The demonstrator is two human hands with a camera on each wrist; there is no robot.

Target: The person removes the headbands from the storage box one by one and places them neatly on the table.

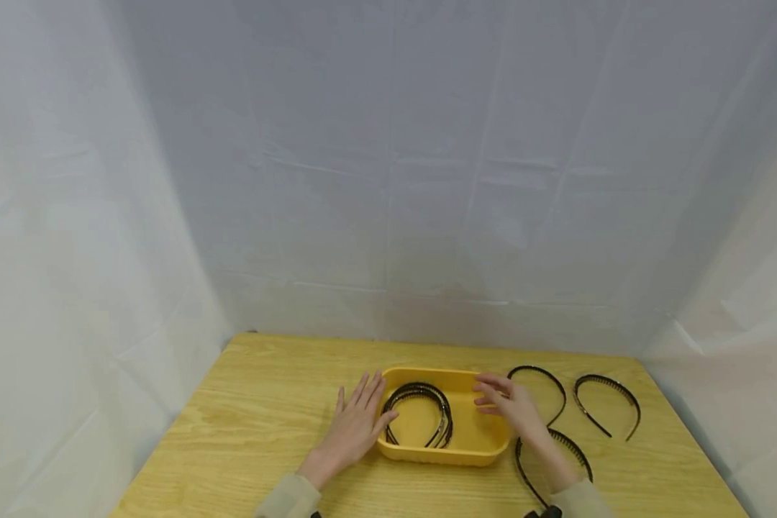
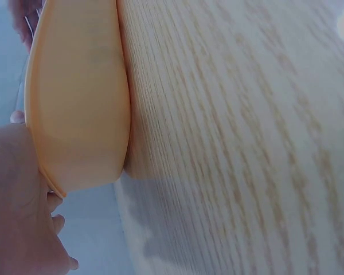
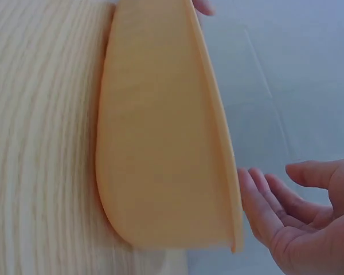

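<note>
A yellow tray [image 1: 471,437] sits near the front of the wooden table [image 1: 259,410], with several black headbands [image 1: 421,414] lying inside it. My left hand [image 1: 357,421] lies flat against the tray's left side, fingers straight, thumb at the rim. My right hand [image 1: 508,404] hovers over the tray's right end with fingers extended and holds nothing. In the left wrist view the tray's outer wall [image 2: 80,103] fills the left side. The right wrist view shows the tray wall [image 3: 160,132] beside my relaxed fingers [image 3: 286,212].
Three more black headbands lie on the table right of the tray: one [image 1: 544,392] behind my right hand, one [image 1: 607,403] further right, one [image 1: 557,460] under my right forearm. White sheeting [image 1: 388,180] hangs round the table.
</note>
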